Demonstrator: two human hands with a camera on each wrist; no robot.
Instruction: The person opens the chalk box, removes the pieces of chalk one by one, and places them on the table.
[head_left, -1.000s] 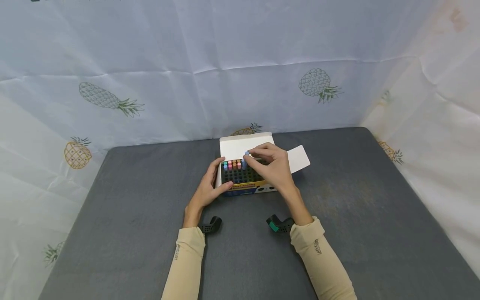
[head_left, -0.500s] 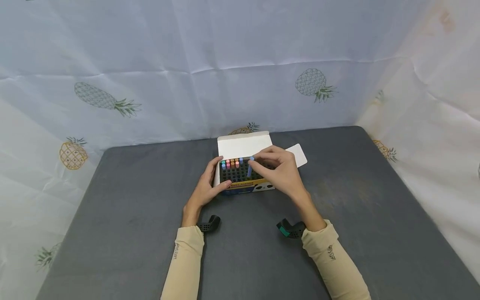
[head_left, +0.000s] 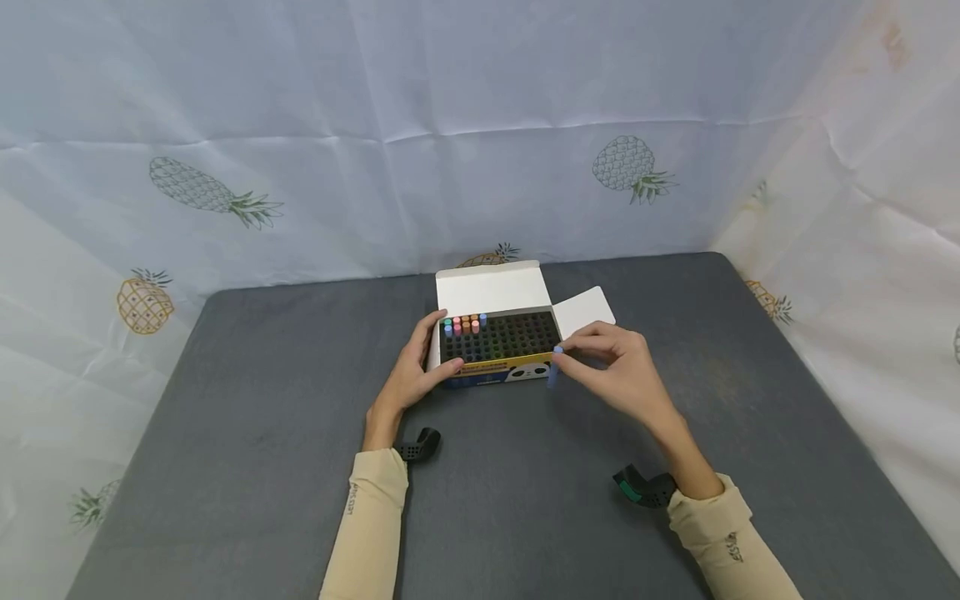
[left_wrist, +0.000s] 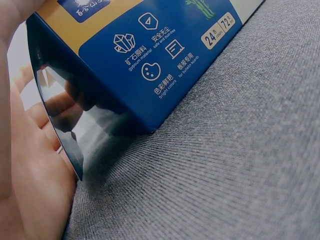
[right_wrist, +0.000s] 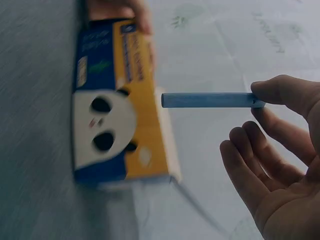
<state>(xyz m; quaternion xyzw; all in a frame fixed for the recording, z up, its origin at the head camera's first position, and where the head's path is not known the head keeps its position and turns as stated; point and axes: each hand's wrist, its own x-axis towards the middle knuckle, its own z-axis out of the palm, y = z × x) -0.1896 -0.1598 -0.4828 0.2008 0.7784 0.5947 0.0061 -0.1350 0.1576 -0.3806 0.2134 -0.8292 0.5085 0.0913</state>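
An open chalk box (head_left: 491, 371) with a blue and yellow front stands mid-table, its white lid flaps (head_left: 491, 290) raised. Inside is a black grid with several coloured chalk sticks (head_left: 463, 324) at its back left corner. My left hand (head_left: 415, 367) grips the box's left end; the left wrist view shows the box's blue side (left_wrist: 165, 65) against my palm (left_wrist: 30, 170). My right hand (head_left: 611, 367) pinches a blue chalk stick (head_left: 553, 367) by its top, just right of the box's front corner. In the right wrist view the chalk stick (right_wrist: 207, 100) hangs beside the panda-printed box (right_wrist: 117, 115).
The grey table (head_left: 262, 433) reaches to a pineapple-printed white cloth wall (head_left: 300, 167) at the back and sides. A side flap (head_left: 585, 308) of the box sticks out to the right, behind my right hand.
My right hand lifted the blue chalk stick out of the box's grid and carried it right and toward me, past the box's front right corner. The left hand stayed on the box.
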